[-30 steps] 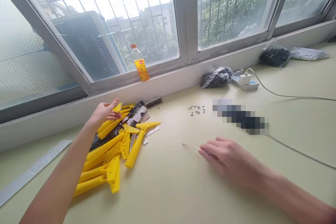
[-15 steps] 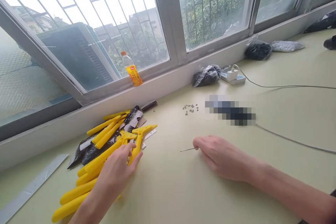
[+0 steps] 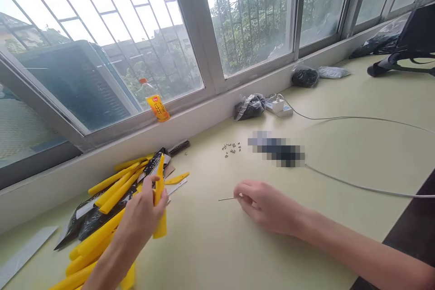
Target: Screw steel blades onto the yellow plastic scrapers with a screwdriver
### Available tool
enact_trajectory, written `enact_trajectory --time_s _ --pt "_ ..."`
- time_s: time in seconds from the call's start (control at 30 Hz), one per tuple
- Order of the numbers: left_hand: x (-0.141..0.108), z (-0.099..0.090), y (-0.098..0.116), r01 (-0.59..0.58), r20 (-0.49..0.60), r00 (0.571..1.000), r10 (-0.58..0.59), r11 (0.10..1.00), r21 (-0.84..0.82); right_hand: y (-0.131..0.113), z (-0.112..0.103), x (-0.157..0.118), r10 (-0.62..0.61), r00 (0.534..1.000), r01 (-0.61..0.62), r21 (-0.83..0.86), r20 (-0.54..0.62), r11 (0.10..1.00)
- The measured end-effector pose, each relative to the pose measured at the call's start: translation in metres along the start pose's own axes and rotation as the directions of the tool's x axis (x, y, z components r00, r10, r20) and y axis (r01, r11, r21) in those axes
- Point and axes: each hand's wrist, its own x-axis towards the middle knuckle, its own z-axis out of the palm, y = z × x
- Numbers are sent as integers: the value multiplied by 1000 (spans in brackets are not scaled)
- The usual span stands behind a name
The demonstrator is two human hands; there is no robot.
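Yellow tool (image 3: 161, 224) lifted in left hand (image 3: 146, 206).

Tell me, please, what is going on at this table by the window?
A person is working with both hands. The left hand grips a yellow plastic tool beside a pile of similar yellow tools. The right hand, over the bare tabletop, holds a thin metal rod, its tip pointing toward the left hand. Small metal pieces lie loose farther back, and a drink bottle stands by the window.
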Motion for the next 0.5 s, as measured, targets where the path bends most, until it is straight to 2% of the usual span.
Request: enact_trajectory --time_s 0.03,0.07,0.1,0.13,0.2,0.23,0.3,0.33,0.4,0.43,0.5 --pt "-12 -3 10 -16 24 999 21 979 -205 -3 0 0 31 999 -29 89 -25 996" --pt "-25 -3 23 -2 88 995 46 894 -449 -7 0 0 74 997 -65 187 -38 980" --pt "-39 0 36 52 178 980 91 746 -664 -10 0 0 115 993 -101 285 -34 953" --pt "-53 6 49 134 263 953 148 576 -807 -14 0 0 145 989 -128 376 -17 918" --pt "-78 24 75 319 378 892 248 248 -915 -19 0 1 154 988 -145 529 27 836" --pt "-87 36 85 396 418 857 303 131 -909 -21 0 1 145 989 -141 591 40 794" --pt "-99 57 101 501 454 795 403 -13 -865 -24 1 2 161 986 -152 682 51 715" --pt "-101 65 106 529 461 770 440 -37 -848 -24 2 2 189 980 -174 711 59 682" --pt "-103 71 109 528 473 748 466 14 -849 -25 2 2 253 964 -231 737 85 635" --pt "-101 68 108 512 486 739 466 81 -855 -26 2 2 274 955 -261 744 109 615" --pt "-95 53 100 414 521 721 457 319 -852 -26 1 1 295 943 -305 755 154 581"
